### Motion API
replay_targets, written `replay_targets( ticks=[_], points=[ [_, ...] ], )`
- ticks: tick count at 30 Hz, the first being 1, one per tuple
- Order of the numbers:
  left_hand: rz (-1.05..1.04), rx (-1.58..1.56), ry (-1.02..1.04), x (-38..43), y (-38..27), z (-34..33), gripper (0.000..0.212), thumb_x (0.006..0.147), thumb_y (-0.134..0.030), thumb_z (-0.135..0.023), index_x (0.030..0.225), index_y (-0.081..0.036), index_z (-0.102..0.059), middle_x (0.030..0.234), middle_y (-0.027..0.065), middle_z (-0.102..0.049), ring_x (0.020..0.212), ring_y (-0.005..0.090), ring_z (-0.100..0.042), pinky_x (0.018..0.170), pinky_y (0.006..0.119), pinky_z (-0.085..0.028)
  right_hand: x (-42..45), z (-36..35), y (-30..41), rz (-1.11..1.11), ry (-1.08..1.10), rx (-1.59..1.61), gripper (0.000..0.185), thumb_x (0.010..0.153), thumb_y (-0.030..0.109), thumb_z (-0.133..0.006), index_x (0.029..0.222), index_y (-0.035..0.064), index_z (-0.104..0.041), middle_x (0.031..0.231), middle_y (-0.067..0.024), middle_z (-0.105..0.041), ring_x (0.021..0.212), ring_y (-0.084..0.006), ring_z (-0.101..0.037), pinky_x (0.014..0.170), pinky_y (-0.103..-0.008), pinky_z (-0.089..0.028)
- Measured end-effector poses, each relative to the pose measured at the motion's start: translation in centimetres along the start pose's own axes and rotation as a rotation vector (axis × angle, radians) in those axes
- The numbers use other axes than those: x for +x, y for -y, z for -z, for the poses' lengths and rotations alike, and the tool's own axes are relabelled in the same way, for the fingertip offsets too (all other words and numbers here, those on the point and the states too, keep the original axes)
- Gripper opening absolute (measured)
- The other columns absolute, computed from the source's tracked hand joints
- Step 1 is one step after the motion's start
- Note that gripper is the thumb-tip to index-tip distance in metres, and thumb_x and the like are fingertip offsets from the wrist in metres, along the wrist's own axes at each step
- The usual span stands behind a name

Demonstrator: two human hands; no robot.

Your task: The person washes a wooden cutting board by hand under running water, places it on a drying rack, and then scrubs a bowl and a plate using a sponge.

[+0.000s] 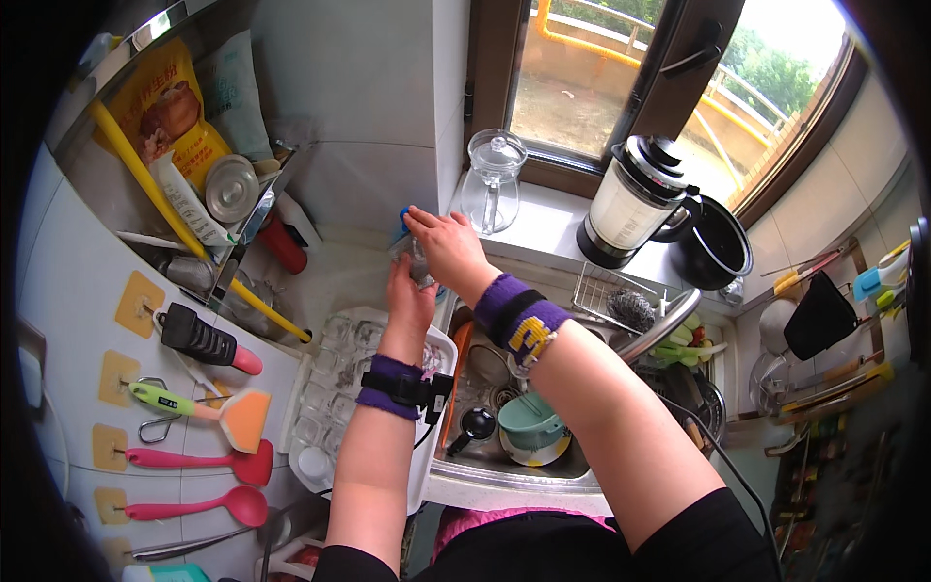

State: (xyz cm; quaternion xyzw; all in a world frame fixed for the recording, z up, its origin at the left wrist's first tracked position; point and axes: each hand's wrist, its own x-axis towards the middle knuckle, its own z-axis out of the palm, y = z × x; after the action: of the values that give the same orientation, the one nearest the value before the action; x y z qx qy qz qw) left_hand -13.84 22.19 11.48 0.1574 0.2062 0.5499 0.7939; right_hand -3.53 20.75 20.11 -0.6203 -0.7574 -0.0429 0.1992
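Beyond the far left corner of the sink, my two hands meet around a small clear container (420,268). My left hand (409,300) grips it from below. Over its upper side lies my right hand (449,251), fingers closed on it. A blue piece (404,215), perhaps a cap, shows at the right fingertips; whether it belongs to the container is hidden. Under my left forearm is a white tray (449,356) holding several clear glass cups (320,396). The steel sink (502,474) holds a turquoise pot (529,422), a patterned bowl (542,452) and a black ladle (477,423).
On the windowsill stand a glass pitcher (493,193), a blender jug (631,204) and a black pot (711,244). A curved faucet (662,324) arches over the sink's right side. Pink utensils (247,505) hang on the left wall, below a shelf with packets (171,109).
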Motion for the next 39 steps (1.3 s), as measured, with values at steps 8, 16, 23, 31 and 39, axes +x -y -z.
replay_targets(
  ticks=[8,16,23,31,39],
  points=[
    [-0.136,0.314,-0.112,-6.0,1.0,1.1,0.027,0.098,-0.022,-0.046,0.120,-0.007,-0.050,0.114,0.0061,-0.059,0.104,0.0182,-0.057,0.088,0.035,-0.047,-11.8,-2.0,-0.2,-0.168,-0.328,0.685,0.043,0.070,-0.010,-0.044,0.109,0.0045,-0.057,0.112,-0.0155,-0.058,0.110,-0.0327,-0.054,0.094,-0.0367,-0.044],
    [0.064,0.763,0.081,-15.1,12.3,2.5,0.021,0.098,-0.016,-0.047,0.112,-0.002,-0.055,0.102,0.0024,-0.061,0.092,0.0080,-0.054,0.084,0.024,-0.043,-37.7,-9.1,-8.2,-0.897,0.050,0.334,0.031,0.079,0.016,-0.063,0.107,0.0030,-0.061,0.104,-0.0165,-0.059,0.096,-0.0332,-0.060,0.085,-0.0395,-0.049],
    [0.172,1.448,0.242,-16.4,20.0,7.1,0.023,0.094,-0.022,-0.048,0.105,-0.003,-0.056,0.085,0.0140,-0.065,0.079,0.0257,-0.064,0.073,0.036,-0.048,-40.7,-12.2,-8.8,-1.225,0.224,0.361,0.054,0.069,0.034,-0.069,0.108,-0.0028,-0.061,0.100,-0.0225,-0.065,0.095,-0.0357,-0.063,0.083,-0.0420,-0.050],
    [0.407,1.836,0.766,-18.3,23.6,11.1,0.030,0.090,-0.028,-0.053,0.109,-0.004,-0.055,0.093,0.0247,-0.063,0.090,0.0439,-0.059,0.076,0.050,-0.047,-40.6,-11.2,-9.1,-1.261,0.375,0.360,0.038,0.069,0.029,-0.062,0.093,-0.0003,-0.066,0.089,-0.0220,-0.067,0.087,-0.0373,-0.064,0.078,-0.0434,-0.052],
    [0.477,1.761,1.048,-20.3,24.1,10.5,0.031,0.090,-0.031,-0.055,0.103,-0.003,-0.057,0.093,0.0250,-0.062,0.090,0.0444,-0.057,0.075,0.048,-0.047,-40.8,-8.5,-9.3,-1.191,0.372,0.403,0.041,0.071,0.028,-0.059,0.102,0.0022,-0.066,0.075,-0.0144,-0.068,0.078,-0.0303,-0.067,0.075,-0.0390,-0.053]
  ],
)
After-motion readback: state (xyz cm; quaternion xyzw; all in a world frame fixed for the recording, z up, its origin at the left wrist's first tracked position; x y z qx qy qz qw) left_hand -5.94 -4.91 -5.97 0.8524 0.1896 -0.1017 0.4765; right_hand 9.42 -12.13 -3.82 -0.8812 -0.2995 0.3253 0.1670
